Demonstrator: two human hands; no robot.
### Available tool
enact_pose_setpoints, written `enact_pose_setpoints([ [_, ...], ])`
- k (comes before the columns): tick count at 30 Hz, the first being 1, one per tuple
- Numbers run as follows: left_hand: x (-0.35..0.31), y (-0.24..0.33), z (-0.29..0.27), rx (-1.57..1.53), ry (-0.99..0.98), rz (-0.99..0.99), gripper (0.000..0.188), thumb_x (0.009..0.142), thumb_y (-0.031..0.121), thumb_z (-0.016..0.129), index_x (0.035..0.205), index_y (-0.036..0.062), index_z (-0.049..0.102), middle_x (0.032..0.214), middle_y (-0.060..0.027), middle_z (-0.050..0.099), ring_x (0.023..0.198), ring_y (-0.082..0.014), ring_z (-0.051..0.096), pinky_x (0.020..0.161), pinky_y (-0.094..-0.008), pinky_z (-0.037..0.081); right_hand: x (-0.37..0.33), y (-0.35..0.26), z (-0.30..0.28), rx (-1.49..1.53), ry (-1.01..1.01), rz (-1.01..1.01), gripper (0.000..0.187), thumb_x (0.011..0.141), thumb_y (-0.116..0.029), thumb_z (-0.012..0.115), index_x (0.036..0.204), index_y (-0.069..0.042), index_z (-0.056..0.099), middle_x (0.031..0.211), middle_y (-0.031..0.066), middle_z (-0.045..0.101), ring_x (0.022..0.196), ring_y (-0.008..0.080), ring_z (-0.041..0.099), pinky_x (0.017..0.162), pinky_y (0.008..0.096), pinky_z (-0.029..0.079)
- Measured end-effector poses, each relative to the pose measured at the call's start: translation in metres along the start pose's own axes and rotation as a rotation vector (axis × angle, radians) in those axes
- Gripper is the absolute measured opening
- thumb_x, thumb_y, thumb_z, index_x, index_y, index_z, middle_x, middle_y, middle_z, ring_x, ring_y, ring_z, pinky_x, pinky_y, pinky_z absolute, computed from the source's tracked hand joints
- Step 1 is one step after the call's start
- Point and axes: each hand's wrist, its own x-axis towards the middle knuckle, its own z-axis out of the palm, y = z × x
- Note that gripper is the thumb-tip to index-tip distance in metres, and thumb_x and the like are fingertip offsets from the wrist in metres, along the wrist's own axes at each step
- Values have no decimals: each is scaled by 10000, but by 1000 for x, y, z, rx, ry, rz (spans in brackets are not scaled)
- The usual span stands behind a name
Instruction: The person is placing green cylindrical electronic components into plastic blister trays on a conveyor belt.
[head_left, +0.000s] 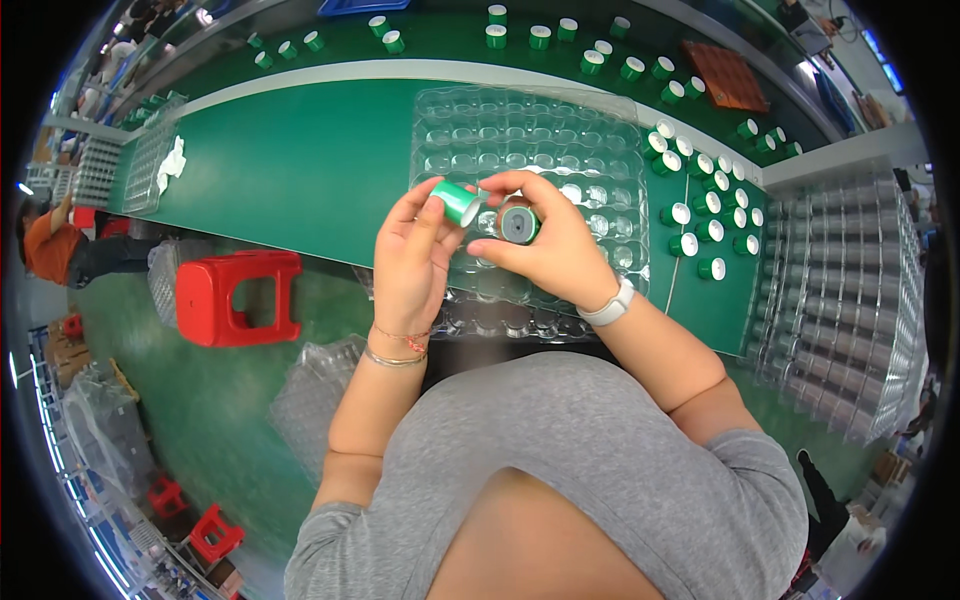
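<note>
The left hand [415,255] grasps a small green cylinder [454,201] between thumb and fingers, above a clear plastic tray [455,140]; the cylinder is tilted, its white end toward the right hand [548,238]. A pale patch on its side may be glare or print; I cannot tell which. The right hand, just beside, has thumb and forefinger curled around a second cylinder [518,226], its round dark-grey face upward and a reddish-brown side partly showing; the fingers cover the rest, and any marking is too small to read.

Beneath the hands, the tray's rows of round wells are partly hidden, and reflections make the depth of the wells hard to judge. It lies on the green worktop [300,160]. To its right stands a loose group of green-and-white cylinders [711,205]; whether their white ends are caps or openings is unclear. Beyond these rises a tall stack of clear trays [840,310].

Past the worktop's pale edge, more such cylinders [540,37] stand on a dark-green strip beside a brown board [725,76]. A blue tray [362,5] is cut off at the top.
</note>
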Motion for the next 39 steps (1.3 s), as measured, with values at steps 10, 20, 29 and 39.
enact_pose_setpoints([
  [10, -2, 3, -25, 455, 83, 263, 409, 923, 121, 609, 1268, -24, 445, 1259, -166, 539, 1135, -277, 561, 980, -367, 454, 43, 5, 14, -337, 8, -182, 306, 729, -111, 710, 1015, -18, 653, 974, 106, 629, 934, 241, 614, 847, 327, 474],
  [20, 2, -24, -79, 1054, 4, 321, 640, 858, 129, 648, 1370, -67, 319, 1375, -261, 442, 1304, -360, 430, 1083, -410, 335, 152, 68, 15, -638, -55, -350, 309, 753, -101, 676, 1044, 0, 648, 1029, 144, 588, 968, 316, 593, 862, 367, 487],
  [29, 3, -23, -83, 955, 24, 294, 651, 848, 113, 673, 1376, -41, 325, 1356, -233, 467, 1291, -319, 442, 1069, -391, 343, 151, 74, 16, -611, -36, -455, 307, 784, -80, 677, 1085, -38, 637, 1035, 95, 614, 938, 246, 610, 823, 326, 496],
  [39, 60, 13, -46, 541, 96, 320, 612, 787, 33, 751, 1318, -51, 459, 1208, -135, 561, 1031, -194, 593, 862, -291, 496, 113, 46, 13, 584, -430, 430, 373, 896, -69, 596, 1248, 35, 533, 1050, 98, 616, 868, 127, 590, 811, 272, 508],
])
